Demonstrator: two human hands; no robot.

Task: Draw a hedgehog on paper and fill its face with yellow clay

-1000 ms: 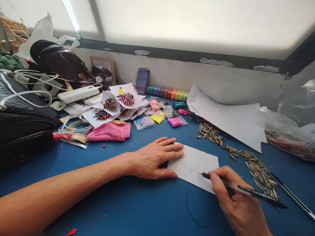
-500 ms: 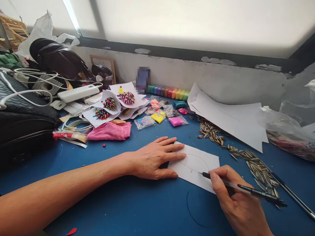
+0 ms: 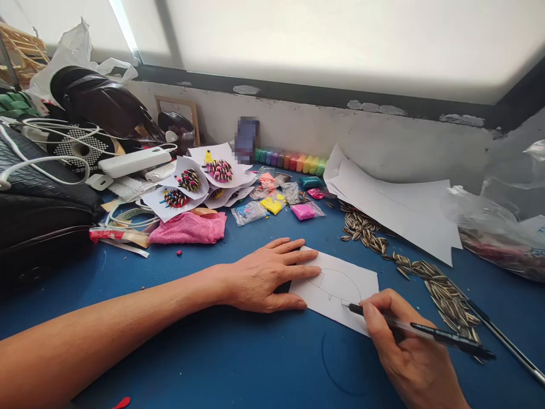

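Note:
A small white sheet of paper [image 3: 315, 298] lies on the blue table [image 3: 238, 363], bearing a pencil-thin oval outline with short marks below it. My left hand [image 3: 268, 275] rests flat with fingers spread, its fingertips on the paper's left side. In my right hand [image 3: 409, 335] is a black and clear pen [image 3: 395, 324], gripped between thumb and fingers. The pen's tip meets the paper just under the oval's lower edge, at a small mark. Part of the paper's right corner is hidden behind the right hand.
Sunflower seeds [image 3: 361, 227] trail along the right, beside a second pen [image 3: 506, 341] and large white sheets [image 3: 395, 199]. Behind are bags of coloured clay [image 3: 304, 211], a pink cloth [image 3: 189, 227] and seed-covered hedgehog pictures [image 3: 219, 170]. A black bag [image 3: 42, 221] stands at left.
The pen tip has shifted slightly down and left, and a short line now shows below the oval there. My left hand stays in place on the paper.

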